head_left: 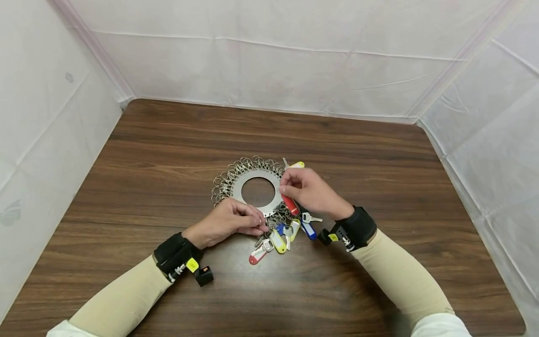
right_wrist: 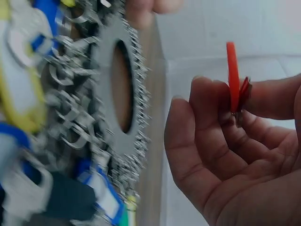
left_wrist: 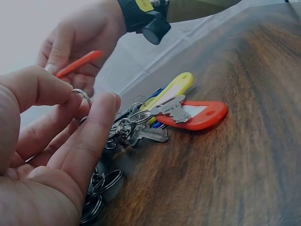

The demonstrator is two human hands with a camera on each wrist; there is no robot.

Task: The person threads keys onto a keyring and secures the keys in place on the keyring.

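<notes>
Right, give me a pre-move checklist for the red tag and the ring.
1. Right hand pinches red tag: ok.
2. Left hand pinches a split ring between thumb and fingers: ok.
3. Red tag lifted off the table: ok, wrist views show it raised.
4. Whether the tag's key is still on that ring: cannot tell.
5. Metal disc lies flat on the table: ok.
6. Other tags lie out of the grip, by the disc: ok.

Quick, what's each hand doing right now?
Left hand: pinches a metal key ring.
Right hand: pinches a red key tag.
</notes>
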